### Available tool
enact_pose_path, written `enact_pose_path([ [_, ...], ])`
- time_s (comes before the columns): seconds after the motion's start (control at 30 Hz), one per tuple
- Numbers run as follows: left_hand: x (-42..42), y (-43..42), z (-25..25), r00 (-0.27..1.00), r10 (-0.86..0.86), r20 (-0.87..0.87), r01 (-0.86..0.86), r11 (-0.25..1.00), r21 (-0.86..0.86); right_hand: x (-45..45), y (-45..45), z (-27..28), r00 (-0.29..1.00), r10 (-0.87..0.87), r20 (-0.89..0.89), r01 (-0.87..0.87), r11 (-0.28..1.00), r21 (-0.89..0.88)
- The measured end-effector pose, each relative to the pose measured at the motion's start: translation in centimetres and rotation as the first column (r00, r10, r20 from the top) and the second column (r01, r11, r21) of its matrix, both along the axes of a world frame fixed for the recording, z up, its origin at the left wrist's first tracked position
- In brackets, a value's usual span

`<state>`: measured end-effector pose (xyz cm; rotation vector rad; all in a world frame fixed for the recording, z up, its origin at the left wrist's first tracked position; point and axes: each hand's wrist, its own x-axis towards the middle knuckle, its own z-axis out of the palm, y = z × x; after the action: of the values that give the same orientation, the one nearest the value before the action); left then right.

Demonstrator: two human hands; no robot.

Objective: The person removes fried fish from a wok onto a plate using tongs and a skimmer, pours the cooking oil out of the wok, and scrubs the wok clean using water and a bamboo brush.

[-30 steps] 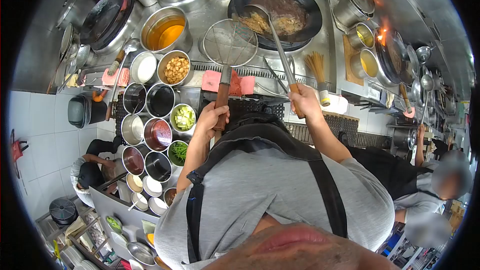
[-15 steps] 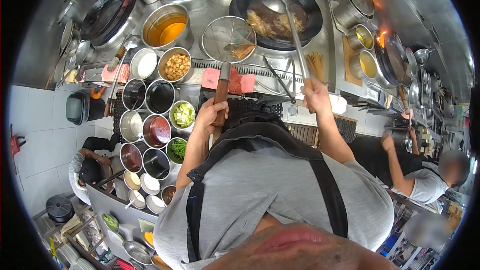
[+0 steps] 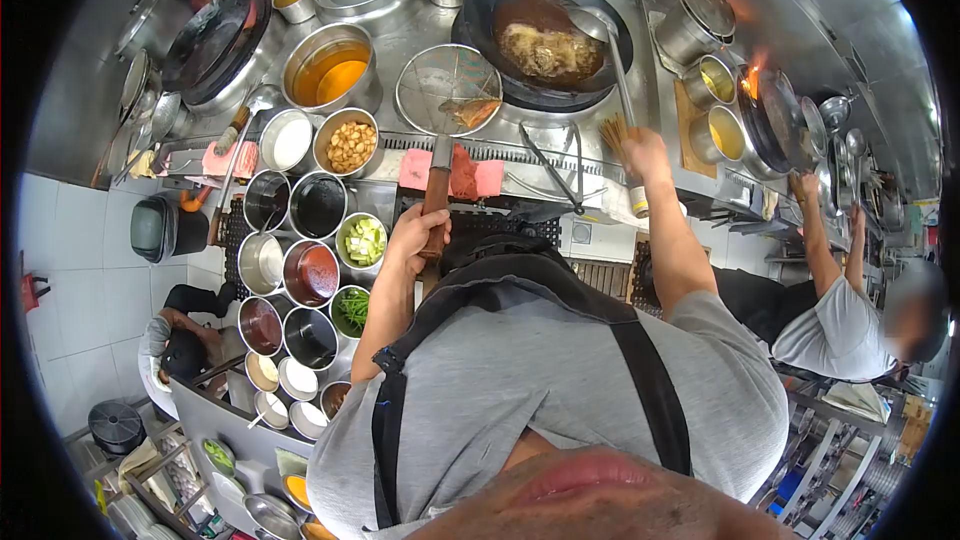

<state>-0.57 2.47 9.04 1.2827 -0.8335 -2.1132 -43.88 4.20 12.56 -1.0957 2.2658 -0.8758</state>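
Observation:
My left hand (image 3: 412,239) is wrapped round the wooden handle of a round wire-mesh strainer (image 3: 425,70). A browned piece of food (image 3: 472,114), possibly fish, lies in the strainer's right side. Beyond and to the right, a black wok (image 3: 482,20) holds brown liquid with a pale, frothy clump of food (image 3: 550,48) in it. My right hand (image 3: 648,156) grips a long-handled metal ladle (image 3: 590,24). The ladle's bowl is over the wok's right side, beside the clump. Whether the bowl touches the liquid, I cannot tell.
A pot of orange liquid (image 3: 330,65) and a pot of brown cubes (image 3: 347,144) stand left of the strainer. Several sauce and vegetable pots (image 3: 312,273) line my left side. Black tongs (image 3: 552,168) lie before the wok. At right, a co-worker (image 3: 840,325) reaches towards another wok (image 3: 768,130).
My right hand has moved forward, and the ladle's bowl has shifted right in the wok. The food there has gathered into a clump. The strainer has barely moved. The co-worker's arms now reach forward.

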Motion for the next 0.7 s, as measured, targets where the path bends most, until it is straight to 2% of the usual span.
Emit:
enact_pose_path([
  [0.1,-0.1,-0.2,-0.2,1.000,-0.009,0.002,0.009,1.000,0.001,-0.4,-0.8,-0.8,1.000,0.017,-0.004,-0.016,0.996,0.083],
  [0.27,0.0,-0.3,-1.0,0.999,-0.042,-0.002,0.042,0.999,0.015,1.2,-1.3,-1.4,1.000,-0.003,0.031,0.002,0.999,0.045],
  [0.33,-0.1,-0.3,-0.9,0.999,-0.035,0.006,0.035,0.999,0.019,2.2,-1.3,-0.9,0.988,0.008,0.152,-0.008,1.000,0.006],
  [0.37,-0.2,-0.3,-0.8,1.000,-0.029,0.013,0.028,0.999,0.022,2.6,-1.2,-0.6,0.988,0.008,0.155,-0.009,1.000,0.007],
  [0.43,-0.3,-0.3,-0.8,1.000,-0.012,0.009,0.012,1.000,0.025,3.3,-1.1,-0.3,0.943,-0.023,0.332,0.015,1.000,0.026],
  [0.57,-0.6,-0.3,-0.6,0.999,0.027,0.027,-0.028,0.999,0.040,3.8,-1.0,-1.5,0.903,-0.006,0.431,0.018,1.000,-0.023],
  [0.63,-0.7,-0.4,-0.9,0.999,0.026,0.029,-0.027,0.999,0.036,4.5,-0.7,-1.0,0.840,0.014,0.542,0.020,0.998,-0.056],
  [0.7,-0.8,-0.5,-0.8,0.999,0.023,0.028,-0.024,0.999,0.032,4.8,-0.5,-1.5,0.835,0.038,0.549,0.003,0.997,-0.075],
])
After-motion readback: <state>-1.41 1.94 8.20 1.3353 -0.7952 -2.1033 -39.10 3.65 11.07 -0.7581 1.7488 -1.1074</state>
